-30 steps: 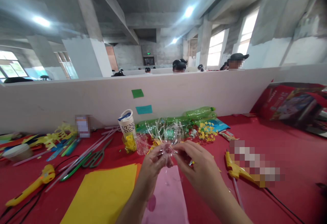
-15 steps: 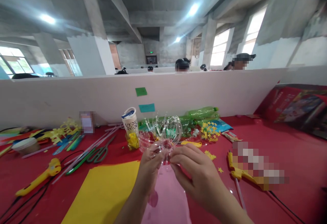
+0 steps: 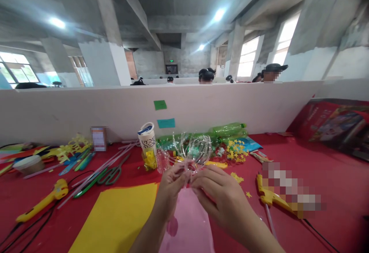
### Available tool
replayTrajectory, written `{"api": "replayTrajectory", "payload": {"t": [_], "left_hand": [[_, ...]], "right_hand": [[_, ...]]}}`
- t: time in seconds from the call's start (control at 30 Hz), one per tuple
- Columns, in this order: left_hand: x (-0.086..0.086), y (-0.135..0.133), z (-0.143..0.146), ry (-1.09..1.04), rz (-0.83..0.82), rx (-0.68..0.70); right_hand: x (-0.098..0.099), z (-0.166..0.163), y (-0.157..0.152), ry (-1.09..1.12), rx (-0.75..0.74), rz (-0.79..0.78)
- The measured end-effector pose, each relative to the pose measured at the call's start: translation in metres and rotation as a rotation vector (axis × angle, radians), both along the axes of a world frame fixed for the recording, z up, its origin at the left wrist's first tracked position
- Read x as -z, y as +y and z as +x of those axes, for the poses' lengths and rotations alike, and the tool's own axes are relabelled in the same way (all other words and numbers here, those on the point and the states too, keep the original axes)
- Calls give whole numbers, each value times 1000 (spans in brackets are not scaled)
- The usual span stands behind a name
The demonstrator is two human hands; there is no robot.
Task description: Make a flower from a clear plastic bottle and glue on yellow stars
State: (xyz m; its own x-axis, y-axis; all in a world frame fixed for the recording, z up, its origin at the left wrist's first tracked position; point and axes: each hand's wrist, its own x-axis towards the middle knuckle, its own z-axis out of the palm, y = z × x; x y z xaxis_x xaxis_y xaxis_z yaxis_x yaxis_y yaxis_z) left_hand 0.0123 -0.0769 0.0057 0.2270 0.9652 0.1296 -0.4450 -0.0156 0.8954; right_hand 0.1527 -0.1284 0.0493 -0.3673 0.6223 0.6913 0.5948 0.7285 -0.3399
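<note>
Between both hands is a clear plastic piece cut into long curled strips [image 3: 197,149]; the strips fan upward and a ring-like part sits at the fingertips. The fingers of my left hand [image 3: 170,185] are closed on its left side. On the other side, my right hand [image 3: 215,185] pinches the same piece with thumb and fingers. Beneath them lies a pink sheet [image 3: 190,222], with a yellow sheet [image 3: 121,210] to its left. A clear ribbed plastic piece [image 3: 163,162] stands just beyond my left hand.
Green plastic bottles [image 3: 227,130] lie along the white partition [image 3: 86,107]. A paper cup [image 3: 147,139], scissors [image 3: 111,175] and yellow stars [image 3: 236,150] are nearby. Yellow glue guns rest at left [image 3: 43,201] and right [image 3: 268,197], their cords trailing across the red table.
The curled strips have swung slightly right and bunched together, and the piece has turned a little between my fingers. Both hands stay in nearly the same place.
</note>
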Motion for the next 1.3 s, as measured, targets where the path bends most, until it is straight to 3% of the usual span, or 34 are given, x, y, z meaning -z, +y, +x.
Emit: {"api": "replayTrajectory", "payload": {"t": [0.13, 0.37, 0.57, 0.77, 0.93, 1.3], "left_hand": [[-2, -1, 1, 5, 12, 13], [-4, -7, 5, -13, -16, 17], [-6, -6, 2, -2, -18, 15], [2, -1, -2, 3, 6, 27], [9, 0, -2, -22, -6, 117], [14, 2, 0, -24, 20, 140]], "right_hand": [[-5, 6, -2, 113, 36, 60], [0, 2, -3, 88, 80, 38], [-9, 5, -14, 124, 55, 32], [-17, 24, -21, 246, 86, -76], [-12, 22, -11, 222, 129, -90], [3, 6, -2, 174, 245, -101]]}}
